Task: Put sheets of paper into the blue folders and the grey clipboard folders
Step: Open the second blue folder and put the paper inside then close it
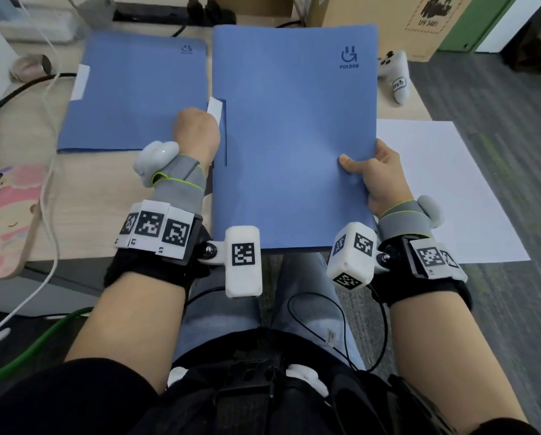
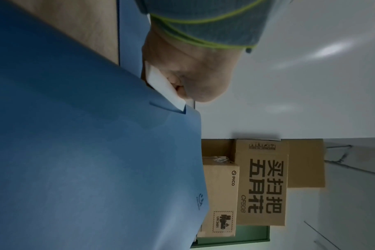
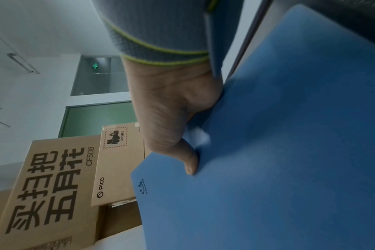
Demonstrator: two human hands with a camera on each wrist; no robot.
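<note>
I hold a closed blue folder (image 1: 294,136) up in front of me, above the desk edge. My left hand (image 1: 197,133) grips its left spine edge by the white label tab (image 1: 216,109), fingers curled round the edge (image 2: 182,84). My right hand (image 1: 372,171) pinches the folder's right edge, thumb on the cover (image 3: 190,162) and fingers hidden beneath. A second closed blue folder (image 1: 131,95) lies flat on the wooden desk to the left. A white sheet of paper (image 1: 445,189) lies at the right, partly under the held folder.
Cardboard boxes (image 1: 388,23) stand behind the desk (image 1: 84,215). A white device (image 1: 394,76) sits at the desk's right rear. A pink patterned board (image 1: 5,215) and cables (image 1: 48,171) occupy the left side. A tape roll (image 1: 32,67) lies at the far left.
</note>
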